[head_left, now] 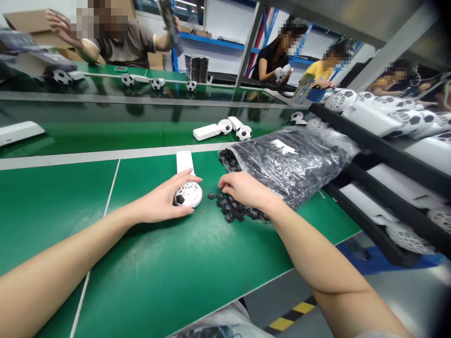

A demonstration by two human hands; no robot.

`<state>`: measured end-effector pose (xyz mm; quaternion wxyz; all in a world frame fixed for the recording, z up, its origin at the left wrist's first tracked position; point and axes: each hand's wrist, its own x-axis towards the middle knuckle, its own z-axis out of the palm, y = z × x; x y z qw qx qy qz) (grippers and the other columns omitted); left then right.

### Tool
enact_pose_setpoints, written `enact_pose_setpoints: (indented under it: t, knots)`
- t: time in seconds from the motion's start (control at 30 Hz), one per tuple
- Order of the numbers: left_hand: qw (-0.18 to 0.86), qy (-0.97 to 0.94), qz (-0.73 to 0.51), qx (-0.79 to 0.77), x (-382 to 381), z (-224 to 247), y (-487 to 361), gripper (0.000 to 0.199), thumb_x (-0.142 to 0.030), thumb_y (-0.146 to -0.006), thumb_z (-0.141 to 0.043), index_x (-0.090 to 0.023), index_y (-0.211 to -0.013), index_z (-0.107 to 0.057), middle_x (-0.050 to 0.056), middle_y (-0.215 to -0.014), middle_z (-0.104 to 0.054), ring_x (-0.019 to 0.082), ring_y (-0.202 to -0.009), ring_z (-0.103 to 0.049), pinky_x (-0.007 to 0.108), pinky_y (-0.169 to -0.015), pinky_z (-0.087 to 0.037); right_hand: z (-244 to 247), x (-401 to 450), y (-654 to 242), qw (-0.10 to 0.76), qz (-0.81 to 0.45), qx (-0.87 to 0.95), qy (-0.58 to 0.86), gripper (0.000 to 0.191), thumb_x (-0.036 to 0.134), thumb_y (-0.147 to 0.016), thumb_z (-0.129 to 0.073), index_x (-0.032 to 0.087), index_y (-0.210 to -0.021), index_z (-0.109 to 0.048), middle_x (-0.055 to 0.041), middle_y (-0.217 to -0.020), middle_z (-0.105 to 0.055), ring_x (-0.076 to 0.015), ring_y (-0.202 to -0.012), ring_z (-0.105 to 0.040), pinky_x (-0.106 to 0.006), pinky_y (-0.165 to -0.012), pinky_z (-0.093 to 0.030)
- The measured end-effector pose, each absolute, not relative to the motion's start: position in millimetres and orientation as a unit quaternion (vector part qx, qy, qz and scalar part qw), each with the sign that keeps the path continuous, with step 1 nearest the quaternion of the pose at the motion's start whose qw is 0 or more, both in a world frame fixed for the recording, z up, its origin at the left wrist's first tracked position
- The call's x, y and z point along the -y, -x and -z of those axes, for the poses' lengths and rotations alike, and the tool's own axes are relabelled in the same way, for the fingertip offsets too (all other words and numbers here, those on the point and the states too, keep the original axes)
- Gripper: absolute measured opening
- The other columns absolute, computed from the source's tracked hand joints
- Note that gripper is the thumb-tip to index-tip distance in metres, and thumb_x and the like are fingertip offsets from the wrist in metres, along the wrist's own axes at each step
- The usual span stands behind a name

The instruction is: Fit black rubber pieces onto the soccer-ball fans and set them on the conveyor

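Resting on the green table, the white ball is held by the left hand, thumb and fingers curved around it. Near it, the right hand bends narrowed fingers over black pieces; I cannot tell whether they pinch one. A plastic bag lies beyond.

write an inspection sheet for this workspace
surface: green bench with pale seam lines
job's things: white ball, white oblong part, loose black pieces
clutter: clear bag of black pieces; white parts on black rack at right
grippers: left hand cups the ball; right hand at the pieces, whether its fingers pinch one is hidden
cables: nothing seen near the hands
surroundings: people across the line, blue shelving, yellow-black floor marking
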<state>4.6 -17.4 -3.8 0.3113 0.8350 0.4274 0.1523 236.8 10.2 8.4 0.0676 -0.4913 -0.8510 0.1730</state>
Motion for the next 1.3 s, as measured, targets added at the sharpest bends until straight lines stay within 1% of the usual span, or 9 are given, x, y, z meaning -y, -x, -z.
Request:
enact_pose_setpoints:
  t: [0.13, 0.3, 0.43, 0.53, 0.7, 0.9, 1.03, 1.13, 1.3]
  knots:
    - [0.313, -0.832, -0.159, -0.43, 16, 5, -4, 0.062, -0.028, -0.07, -0.06, -0.026, -0.127, -0.036, 0.007, -0.147, -0.019, 0.025, -0.136, -0.012, 0.045, -0.109, -0.016, -13, -5, -232, 0.163, -0.2, 0.857, 0.446, 0.015, 0.01, -0.081, -0.051, 0.016, -0.09, -0.062, -0.0038, -0.086, -0.065, -0.0136, -0.077, -0.057, -0.025, -0.069, -0.044]
    - [0.329, -0.839, -0.148, -0.406, 15, 2, -3, 0.061, -0.025, -0.068, -0.06, -0.024, -0.125, -0.039, 0.008, -0.145, -0.024, 0.025, -0.135, -0.013, 0.043, -0.108, -0.018, -14, 6, -218, 0.272, -0.248, 0.894, 0.254, 0.016, 0.013, -0.085, -0.049, 0.019, -0.085, -0.064, -0.0026, -0.087, -0.06, -0.0119, -0.085, -0.056, -0.026, -0.077, -0.045]
    - [0.333, -0.849, -0.156, -0.38, 16, 1, -4, 0.057, -0.024, -0.068, -0.06, -0.024, -0.122, -0.041, 0.006, -0.142, -0.031, 0.024, -0.135, -0.015, 0.042, -0.109, -0.018, -9, 9, -211, 0.293, -0.255, 0.894, 0.222, 0.011, 0.013, -0.082, -0.054, 0.02, -0.085, -0.062, -0.0017, -0.085, -0.063, -0.0135, -0.085, -0.056, -0.028, -0.078, -0.046]
    - [0.335, -0.836, -0.184, -0.393, 18, 4, -10, 0.053, -0.036, -0.068, -0.064, -0.024, -0.116, -0.046, 0.006, -0.136, -0.041, 0.025, -0.134, -0.019, 0.041, -0.108, -0.021, -5, 8, -209, 0.315, -0.301, 0.868, 0.237, 0.008, 0.012, -0.078, -0.059, 0.018, -0.084, -0.059, -0.0003, -0.081, -0.063, -0.0121, -0.077, -0.057, -0.027, -0.075, -0.047]
    - [0.321, -0.807, -0.226, -0.441, 21, 9, -18, 0.054, -0.049, -0.067, -0.064, -0.022, -0.112, -0.051, 0.009, -0.138, -0.038, 0.029, -0.131, -0.026, 0.044, -0.104, -0.027, 2, 5, -207, 0.336, -0.424, 0.804, 0.248, 0.011, 0.015, -0.075, -0.062, 0.017, -0.083, -0.054, 0.0007, -0.081, -0.058, -0.0099, -0.074, -0.055, -0.025, -0.072, -0.047]
    - [0.313, -0.804, -0.237, -0.447, 22, 10, -17, 0.049, -0.043, -0.068, -0.064, -0.023, -0.111, -0.051, 0.009, -0.138, -0.039, 0.03, -0.128, -0.033, 0.045, -0.103, -0.029, 6, 9, -202, 0.34, -0.528, 0.727, 0.277, 0.014, 0.017, -0.074, -0.063, 0.016, -0.081, -0.05, 0.0008, -0.078, -0.056, -0.0095, -0.072, -0.054, -0.026, -0.07, -0.047]
    - [0.319, -0.8, -0.243, -0.447, 22, 10, -16, 0.052, -0.045, -0.065, -0.066, -0.023, -0.11, -0.051, 0.01, -0.139, -0.038, 0.029, -0.128, -0.033, 0.044, -0.103, -0.029, 7, 17, -196, 0.369, -0.494, 0.729, 0.299, 0.014, 0.017, -0.074, -0.063, 0.017, -0.078, -0.049, 0.0014, -0.077, -0.057, -0.0094, -0.069, -0.053, -0.025, -0.067, -0.045]
    - [0.315, -0.799, -0.248, -0.449, 22, 11, -16, 0.046, -0.039, -0.068, -0.063, -0.022, -0.109, -0.051, 0.009, -0.138, -0.039, 0.028, -0.127, -0.034, 0.043, -0.103, -0.029, 9, 19, -195, 0.383, -0.47, 0.73, 0.316, 0.015, 0.017, -0.073, -0.063, 0.018, -0.076, -0.048, 0.0022, -0.075, -0.056, -0.0093, -0.068, -0.052, -0.025, -0.065, -0.044]
    - [0.316, -0.802, -0.243, -0.445, 22, 7, -18, 0.044, -0.03, -0.067, -0.06, -0.022, -0.11, -0.051, 0.008, -0.133, -0.045, 0.027, -0.127, -0.035, 0.041, -0.103, -0.029, 10, 14, -196, 0.334, -0.521, 0.695, 0.368, 0.023, 0.021, -0.067, -0.068, 0.018, -0.074, -0.047, 0.0031, -0.072, -0.053, -0.0097, -0.066, -0.051, -0.026, -0.065, -0.044]
